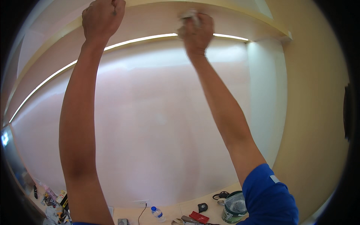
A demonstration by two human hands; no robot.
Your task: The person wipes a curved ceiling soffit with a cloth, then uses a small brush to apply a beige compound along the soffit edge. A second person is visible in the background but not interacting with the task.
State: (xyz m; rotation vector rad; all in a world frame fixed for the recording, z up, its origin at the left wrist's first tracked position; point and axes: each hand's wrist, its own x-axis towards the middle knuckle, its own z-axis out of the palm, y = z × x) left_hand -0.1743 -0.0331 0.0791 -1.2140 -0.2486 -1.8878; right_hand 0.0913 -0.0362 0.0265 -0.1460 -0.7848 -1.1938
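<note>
Both my arms are raised toward a pale shelf (157,11) that runs across the top of the view. At its front edge, my left hand (103,20) is closed with the fingers curled; the top of the view cuts it off, so what it grips, if anything, is hidden. My right hand (198,33) is closed on a small whitish, crumpled-looking thing (192,15), held up by the shelf's underside. Motion blurs that hand and the thing, and its kind is not plain. Behind both wrists runs a lit strip light (150,38).
A pale wall panel (150,112) stands ahead. On the counter (176,207) below are a water bottle (158,214), a black tape measure (202,207), a red tool (198,216) and a dark green bucket (233,212). Various small items (56,200) crowd the left end.
</note>
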